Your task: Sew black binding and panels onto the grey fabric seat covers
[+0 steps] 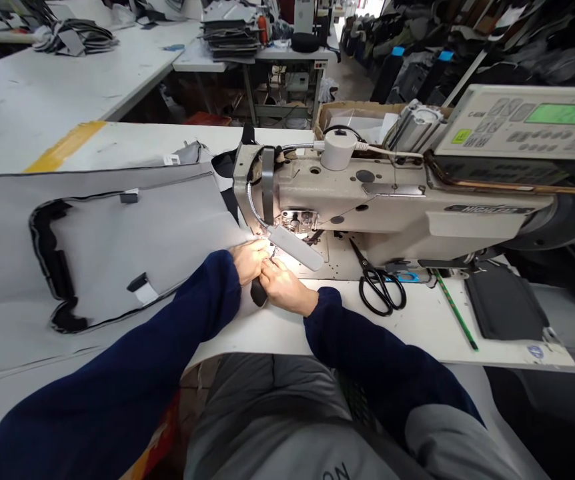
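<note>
A large grey fabric panel (167, 227) with black-edged trim lies to the left of the sewing machine (392, 200). At its right end, my left hand (250, 260) is closed on the panel's edge, close under the lit needle area. My right hand (287, 287) sits right beside it, fingertips pinched together and touching the left hand. A short black strip (258, 292) pokes out below, between the two hands; its upper part is hidden by the fingers. The lamp (296, 248) partly covers the needle, so the exact stitching point is hidden.
Black-handled scissors (382, 287) lie right of my right hand, by the machine's base. Farther right are a green pencil (455, 310) and a dark flat pouch (505, 300). A control panel (527, 123) stands above the machine. Stacked grey pieces (230, 30) lie behind.
</note>
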Action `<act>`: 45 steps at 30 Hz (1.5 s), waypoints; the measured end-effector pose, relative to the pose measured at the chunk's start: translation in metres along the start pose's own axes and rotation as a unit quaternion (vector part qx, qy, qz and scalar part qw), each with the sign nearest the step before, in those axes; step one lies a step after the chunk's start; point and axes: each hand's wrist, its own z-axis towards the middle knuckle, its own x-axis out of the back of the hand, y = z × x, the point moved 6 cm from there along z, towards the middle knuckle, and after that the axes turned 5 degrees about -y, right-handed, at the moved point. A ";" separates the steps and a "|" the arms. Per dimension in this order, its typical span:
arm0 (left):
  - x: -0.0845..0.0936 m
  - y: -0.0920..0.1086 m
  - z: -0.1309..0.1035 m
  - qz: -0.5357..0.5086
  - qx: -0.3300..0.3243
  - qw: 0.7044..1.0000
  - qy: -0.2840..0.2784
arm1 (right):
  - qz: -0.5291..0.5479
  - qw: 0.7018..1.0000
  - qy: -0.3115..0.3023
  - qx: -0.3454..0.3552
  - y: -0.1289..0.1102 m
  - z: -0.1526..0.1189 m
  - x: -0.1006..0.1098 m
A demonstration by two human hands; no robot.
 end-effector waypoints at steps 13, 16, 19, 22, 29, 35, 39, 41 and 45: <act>-0.003 0.018 -0.007 0.069 0.030 0.997 -0.015 | 0.064 0.935 0.051 -0.344 0.101 -0.058 0.047; -0.001 0.019 -0.008 0.087 0.027 0.996 -0.014 | 0.070 0.930 0.045 -0.358 0.110 -0.056 0.055; -0.002 0.019 -0.009 0.087 0.025 0.996 -0.016 | 0.069 0.930 0.092 -0.349 0.106 -0.055 0.062; -0.003 0.016 -0.008 0.089 0.031 0.995 -0.018 | 0.045 0.933 0.085 -0.348 0.102 -0.057 0.062; -0.004 0.013 0.001 0.105 0.034 0.994 -0.009 | -0.013 0.949 0.032 -0.314 0.101 -0.058 0.046; -0.002 0.021 -0.012 0.140 0.010 0.990 -0.014 | -0.020 0.955 0.075 -0.286 0.079 -0.058 0.044; 0.008 0.023 -0.026 0.174 -0.023 0.984 -0.036 | 0.067 0.990 0.009 -0.120 0.028 -0.041 0.034; 0.016 0.022 -0.027 0.178 -0.030 0.982 -0.048 | 0.097 0.993 -0.016 -0.064 0.007 -0.030 0.027; 0.029 0.006 -0.013 0.186 0.052 0.979 -0.067 | 0.059 0.994 -0.026 -0.088 -0.004 -0.008 0.009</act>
